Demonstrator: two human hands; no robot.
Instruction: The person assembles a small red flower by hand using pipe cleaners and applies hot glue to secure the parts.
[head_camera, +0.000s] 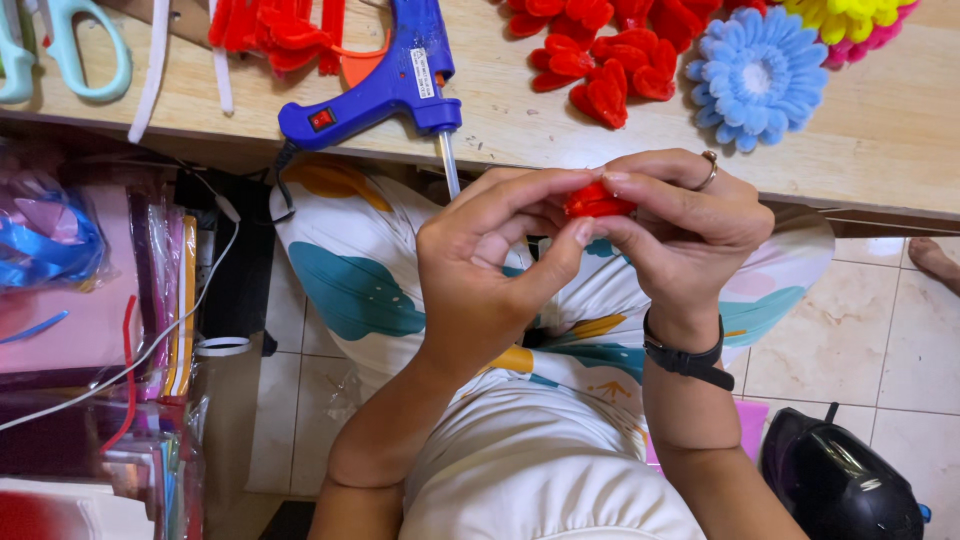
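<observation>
Both my hands meet over my lap, just below the edge of a low wooden table (880, 150). Between the fingertips sits a small red fuzzy petal piece (596, 203). My left hand (490, 265) pinches it from the left with thumb and forefinger. My right hand (680, 225), with a ring and a black wristband, pinches it from the right. A blue glue gun (385, 85) lies on the table right above my hands, its glue stick pointing down past the edge.
On the table lie red petal pieces (605, 60), a blue flower (757, 78), a yellow-pink flower (850, 18), red strips (275, 28), mint scissors (70, 50). Bags of coloured sheets and ribbon (90, 300) stand left. A black object (835, 480) sits bottom right on the tiled floor.
</observation>
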